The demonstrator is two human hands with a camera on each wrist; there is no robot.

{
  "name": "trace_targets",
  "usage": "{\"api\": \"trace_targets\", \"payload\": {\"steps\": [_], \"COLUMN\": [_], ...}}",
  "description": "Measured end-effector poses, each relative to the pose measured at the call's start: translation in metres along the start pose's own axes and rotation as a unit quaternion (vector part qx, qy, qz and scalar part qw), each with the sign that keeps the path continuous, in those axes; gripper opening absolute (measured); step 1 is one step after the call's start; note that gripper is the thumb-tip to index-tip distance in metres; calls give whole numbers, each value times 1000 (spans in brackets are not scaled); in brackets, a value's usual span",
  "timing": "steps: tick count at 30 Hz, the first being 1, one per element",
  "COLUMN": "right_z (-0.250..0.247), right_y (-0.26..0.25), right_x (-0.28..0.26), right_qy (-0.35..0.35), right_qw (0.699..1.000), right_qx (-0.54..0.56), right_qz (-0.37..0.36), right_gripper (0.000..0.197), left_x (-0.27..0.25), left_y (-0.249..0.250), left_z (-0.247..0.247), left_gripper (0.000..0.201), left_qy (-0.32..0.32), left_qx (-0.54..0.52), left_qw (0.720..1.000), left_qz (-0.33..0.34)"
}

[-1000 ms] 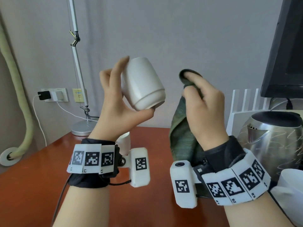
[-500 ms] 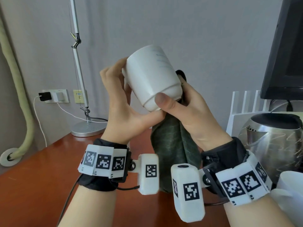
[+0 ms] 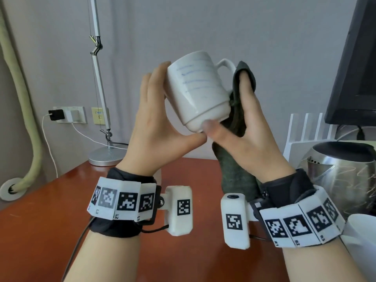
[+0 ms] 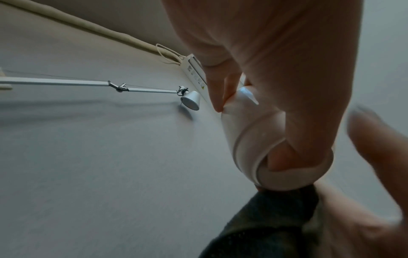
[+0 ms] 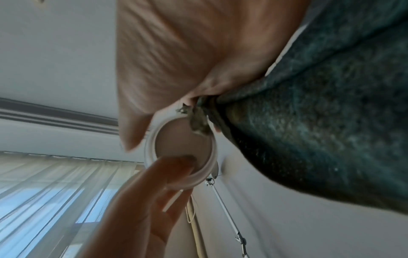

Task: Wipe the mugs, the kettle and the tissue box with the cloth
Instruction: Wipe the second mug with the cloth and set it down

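Note:
A white mug (image 3: 197, 88) with faint blue lines is held up tilted, its base toward me and its handle at the upper right. My left hand (image 3: 162, 119) grips it from the left, thumb under the base. My right hand (image 3: 248, 123) holds the dark green cloth (image 3: 236, 176) against the mug's right side, a finger wrapped in cloth beside the handle and the thumb on the base rim. In the left wrist view the mug (image 4: 249, 139) sits above the cloth (image 4: 264, 227). In the right wrist view the cloth (image 5: 320, 122) touches the mug's base (image 5: 183, 144). The steel kettle (image 3: 341, 176) stands at the right.
A second white mug (image 3: 360, 241) sits at the lower right corner on the reddish wooden table (image 3: 50, 220). A lamp base (image 3: 103, 157) stands at the table's back left. A dark monitor (image 3: 356, 68) and a white rack (image 3: 305, 127) are behind the kettle.
The cloth hand, apart from the mug a second ago, has come against it. The mug has turned, bringing its blue lines and then its handle into view.

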State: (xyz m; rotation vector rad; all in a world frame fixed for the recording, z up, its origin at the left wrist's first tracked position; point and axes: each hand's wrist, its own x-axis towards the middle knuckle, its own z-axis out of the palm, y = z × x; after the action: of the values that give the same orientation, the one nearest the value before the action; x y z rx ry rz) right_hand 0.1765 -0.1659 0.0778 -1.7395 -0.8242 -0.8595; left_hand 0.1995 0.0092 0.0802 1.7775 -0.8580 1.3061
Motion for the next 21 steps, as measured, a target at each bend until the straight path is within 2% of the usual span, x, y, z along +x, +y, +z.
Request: {"api": "trace_targets", "payload": {"steps": [2, 4, 9, 16, 21], "right_z": [-3, -2, 0, 6, 13], "right_y": [1, 2, -3, -12, -13], "right_x": [-2, -2, -3, -5, -4], "right_qy": [7, 10, -25, -119, -86], "right_qw": [1000, 999, 990, 976, 984], "right_qx": [-9, -26, -78, -167, -142], "right_qz": [-23, -44, -112, -76, -58], "right_gripper": [78, 64, 64, 62, 63], "left_x": [-1, -2, -1, -1, 0], "left_y": [-5, -10, -16, -15, -14], "left_z": [-3, -6, -11, -15, -17], "left_gripper": [94, 92, 92, 88, 89], "left_qy": [16, 25, 38, 24, 9], "left_qx": [-7, -12, 0, 6, 20], "left_qw": [1000, 999, 999, 999, 999], "left_qz": [-11, -21, -27, -28, -23]}}
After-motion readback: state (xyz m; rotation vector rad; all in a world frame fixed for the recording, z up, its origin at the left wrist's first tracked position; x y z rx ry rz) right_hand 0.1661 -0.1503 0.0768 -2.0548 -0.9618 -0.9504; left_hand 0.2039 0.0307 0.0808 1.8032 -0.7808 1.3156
